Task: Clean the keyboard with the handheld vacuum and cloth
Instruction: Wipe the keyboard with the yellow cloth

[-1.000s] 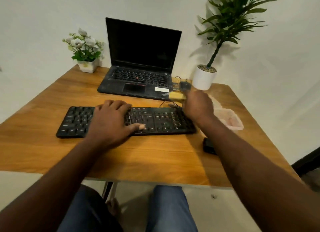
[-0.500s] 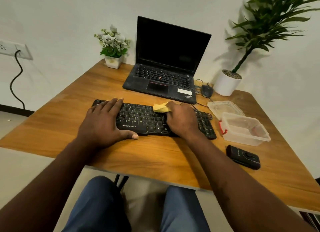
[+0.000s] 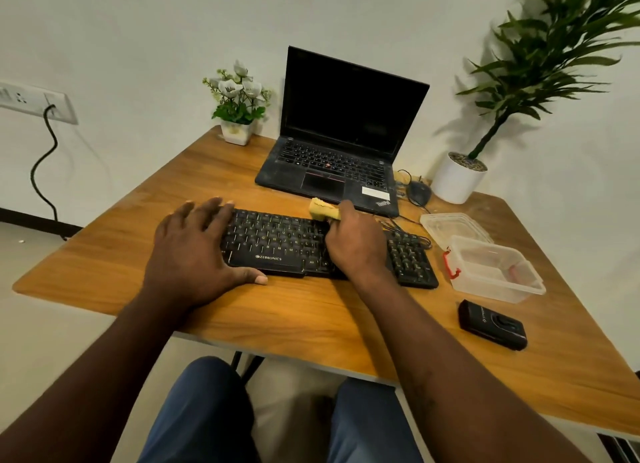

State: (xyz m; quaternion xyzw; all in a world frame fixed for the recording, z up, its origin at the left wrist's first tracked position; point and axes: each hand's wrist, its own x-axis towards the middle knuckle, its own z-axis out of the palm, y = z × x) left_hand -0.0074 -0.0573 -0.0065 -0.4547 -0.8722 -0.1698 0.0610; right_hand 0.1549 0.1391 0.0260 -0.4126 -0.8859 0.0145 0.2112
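— Where is the black Zebronics keyboard [image 3: 273, 241]?
— Flat on the wooden table [image 3: 294, 310], just in front of the open laptop [image 3: 339, 151]. Our left hand [image 3: 194, 251] rests on its left end, fingers straight and spread, thumb along the front edge, steadying it. Our right hand [image 3: 356, 244] is curled round the yellow cloth [image 3: 323, 210], which pokes out past the knuckles at the keyboard's far edge, near the middle.
— So we take this as the wiping step?
— We do. How much of the board has been covered, we cannot tell.
— And the vacuum?
— The small black device [image 3: 491, 325] near the table's front right looks like it. It lies well apart from both hands, near the clear plastic container [image 3: 495, 272].
— What does our next move call for?
— Drawing the cloth along the key rows toward the number pad. The left hand should press down so the board does not slide, and we should mind the cable [image 3: 405, 227] behind it.
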